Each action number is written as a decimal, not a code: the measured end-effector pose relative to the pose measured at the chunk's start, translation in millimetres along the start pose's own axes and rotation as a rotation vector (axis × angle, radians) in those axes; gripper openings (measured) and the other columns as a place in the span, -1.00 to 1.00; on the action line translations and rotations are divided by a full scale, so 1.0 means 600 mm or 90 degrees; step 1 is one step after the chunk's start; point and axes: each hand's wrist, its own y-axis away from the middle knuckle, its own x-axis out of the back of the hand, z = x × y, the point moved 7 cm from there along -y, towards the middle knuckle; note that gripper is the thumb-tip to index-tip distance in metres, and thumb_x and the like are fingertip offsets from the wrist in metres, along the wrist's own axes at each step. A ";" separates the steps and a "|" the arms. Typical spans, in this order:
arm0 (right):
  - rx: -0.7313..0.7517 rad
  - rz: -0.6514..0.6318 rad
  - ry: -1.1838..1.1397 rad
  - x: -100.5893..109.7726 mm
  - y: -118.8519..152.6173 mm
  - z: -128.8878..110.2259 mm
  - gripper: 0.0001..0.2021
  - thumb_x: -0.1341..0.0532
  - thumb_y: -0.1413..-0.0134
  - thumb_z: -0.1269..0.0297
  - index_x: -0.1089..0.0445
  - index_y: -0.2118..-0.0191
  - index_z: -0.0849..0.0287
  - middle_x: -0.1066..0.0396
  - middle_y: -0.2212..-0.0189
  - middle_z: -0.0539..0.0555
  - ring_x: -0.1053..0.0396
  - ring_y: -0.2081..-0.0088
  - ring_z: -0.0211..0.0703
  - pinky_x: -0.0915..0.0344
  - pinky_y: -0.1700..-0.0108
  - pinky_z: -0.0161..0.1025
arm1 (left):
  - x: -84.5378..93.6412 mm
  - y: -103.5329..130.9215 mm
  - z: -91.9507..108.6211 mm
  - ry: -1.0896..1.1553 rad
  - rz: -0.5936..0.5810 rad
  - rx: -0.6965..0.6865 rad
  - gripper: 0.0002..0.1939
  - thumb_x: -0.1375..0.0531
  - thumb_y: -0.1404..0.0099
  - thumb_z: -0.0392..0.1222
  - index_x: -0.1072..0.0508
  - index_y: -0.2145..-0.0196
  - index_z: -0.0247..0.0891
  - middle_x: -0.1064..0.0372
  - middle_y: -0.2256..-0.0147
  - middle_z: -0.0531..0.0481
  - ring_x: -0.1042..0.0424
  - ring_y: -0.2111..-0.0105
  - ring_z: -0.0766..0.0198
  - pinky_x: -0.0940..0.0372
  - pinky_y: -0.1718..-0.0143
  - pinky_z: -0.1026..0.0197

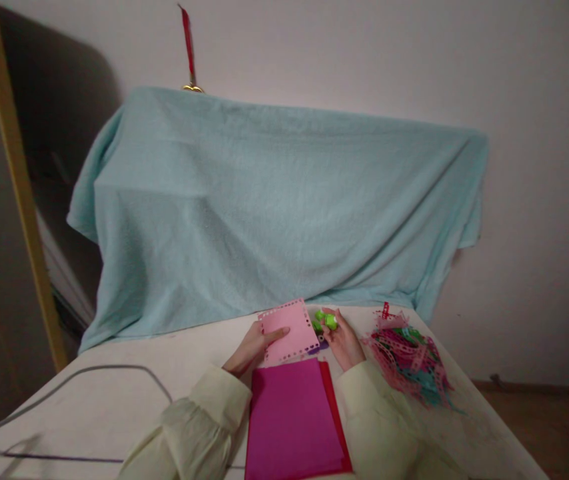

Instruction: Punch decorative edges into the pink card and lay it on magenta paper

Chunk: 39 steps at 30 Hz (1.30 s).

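Observation:
My left hand [254, 347] grips a square of pink paper [290, 328], its thumb lying across the top face. A row of small punched shapes runs along the paper's edges. In my right hand [343, 341] is a bright green craft punch [331, 321], held between thumb and fingers just off the paper's right edge. More green shows behind the fingers, and I cannot tell how many pieces there are. Something purple [320, 347] is partly hidden under the paper's right corner. Magenta sheets [292, 420] lie in front of my hands, with a red sheet [333, 413] sticking out beneath them.
A tangled heap of punched paper strips [414, 363], pink, green and blue, lies at the table's right side. A light blue cloth [274, 200] hangs behind the table [204, 353]. At the left a grey cable [109, 367] curves over the tabletop.

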 end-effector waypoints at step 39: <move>0.028 -0.055 0.354 -0.024 0.023 0.011 -0.58 -0.18 -0.06 -0.11 -0.27 0.51 0.19 -0.13 0.77 -0.15 0.07 0.77 -0.44 0.23 0.73 -0.42 | 0.004 0.001 0.001 -0.124 0.026 -0.006 -0.66 -0.41 0.03 -0.05 -0.54 0.40 -0.41 -0.54 0.46 -0.18 -0.46 0.57 0.19 -0.29 0.59 0.27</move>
